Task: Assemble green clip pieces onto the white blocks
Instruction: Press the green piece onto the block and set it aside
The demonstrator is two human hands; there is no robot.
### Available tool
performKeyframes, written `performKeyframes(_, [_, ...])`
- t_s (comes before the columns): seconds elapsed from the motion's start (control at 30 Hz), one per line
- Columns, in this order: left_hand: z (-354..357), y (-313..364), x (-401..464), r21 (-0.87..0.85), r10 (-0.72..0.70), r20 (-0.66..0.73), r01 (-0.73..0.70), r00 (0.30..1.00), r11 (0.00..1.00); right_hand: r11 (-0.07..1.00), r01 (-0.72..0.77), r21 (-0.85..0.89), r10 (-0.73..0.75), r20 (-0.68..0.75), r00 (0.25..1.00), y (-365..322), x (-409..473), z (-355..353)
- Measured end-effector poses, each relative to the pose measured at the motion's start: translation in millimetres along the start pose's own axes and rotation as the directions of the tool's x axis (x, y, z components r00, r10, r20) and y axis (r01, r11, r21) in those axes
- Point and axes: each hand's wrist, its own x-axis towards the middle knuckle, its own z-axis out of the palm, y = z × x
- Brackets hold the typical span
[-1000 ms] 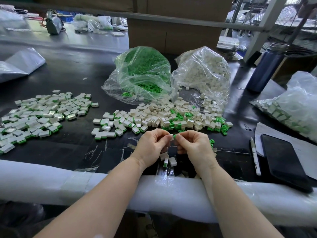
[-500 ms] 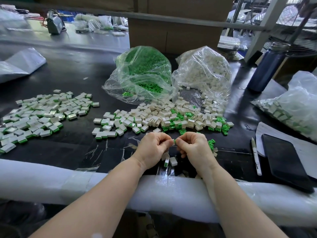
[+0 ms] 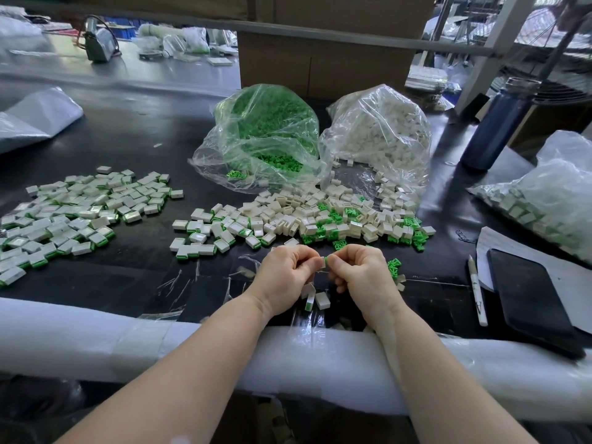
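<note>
Both hands rose slightly: left hand (image 3: 283, 272) pinches small white plastic block (image 3: 319, 262), right hand (image 3: 363, 274) presses green plastic clip (image 3: 325, 260) into it, steadied above the black table (image 3: 134, 149).

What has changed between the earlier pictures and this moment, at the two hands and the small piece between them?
Little changed. The left hand and right hand closed slightly toward each other, and the small white plastic block with a green clip piece, pinched between both, now looks nearly pushed together. Nothing was let go. The two clear bags, the piles on the black table and the black phone stayed put.
</note>
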Motion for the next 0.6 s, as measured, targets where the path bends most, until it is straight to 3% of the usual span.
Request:
performKeyframes(0.23, [-0.8, -1.6, -0.4, 0.006, -0.011, 0.017, 0.011, 1.000, 1.000, 1.000, 0.012, -0.023, -0.011, 0.041, 0.999, 1.2, -0.9, -2.8])
performKeyframes(0.5, [4.8, 0.7, 3.1, -0.077, -0.002, -0.042, -0.002, 0.999, 0.997, 0.979, 0.042, 0.198, -0.039, -0.022, 0.999, 1.4, 0.8, -0.8])
performKeyframes(0.6, [4.4, -1.0, 2.2, -0.076, 0.042, -0.045, -0.046, 0.998, 0.996, 0.982, 0.057, 0.177, -0.046, -0.068, 0.997, 1.9, 1.9, -1.0])
